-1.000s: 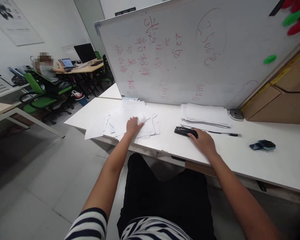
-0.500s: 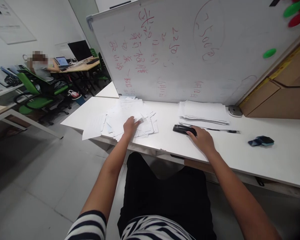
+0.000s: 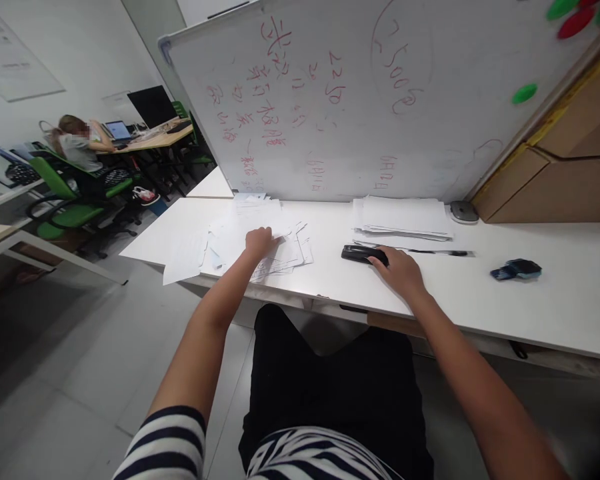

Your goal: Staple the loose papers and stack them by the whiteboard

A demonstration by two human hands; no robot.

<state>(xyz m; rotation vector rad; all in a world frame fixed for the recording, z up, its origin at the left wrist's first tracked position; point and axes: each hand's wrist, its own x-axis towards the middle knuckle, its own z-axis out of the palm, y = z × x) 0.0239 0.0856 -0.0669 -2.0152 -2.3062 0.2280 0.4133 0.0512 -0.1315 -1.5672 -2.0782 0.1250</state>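
Note:
Over a loose, spread-out heap of white paper sheets [image 3: 240, 230], my left hand [image 3: 260, 243] is closed with its fingers curled, pinching a piece of paper at the thumb side. Its fingertips are partly hidden. My right hand [image 3: 400, 270] grips the rear end of a black stapler [image 3: 359, 254], which lies on the white desk [image 3: 325, 283]. Just behind the stapler is a neater stack of white paper [image 3: 405, 217]. A thin black and clear strip [image 3: 440, 252], perhaps a pen, lies along the front of that stack.
A whiteboard [image 3: 290, 120] with red writing stands behind the papers. To the right are a dark blue-black object [image 3: 517, 269], a grey rounded device [image 3: 464, 212] and cardboard boxes [image 3: 555, 187]. One sheet [image 3: 183, 263] overhangs the desk's front edge. A person [image 3: 83, 150] sits far left.
My left hand has curled more tightly over the paper heap. My right hand keeps hold of the stapler. The whole view has shifted slightly.

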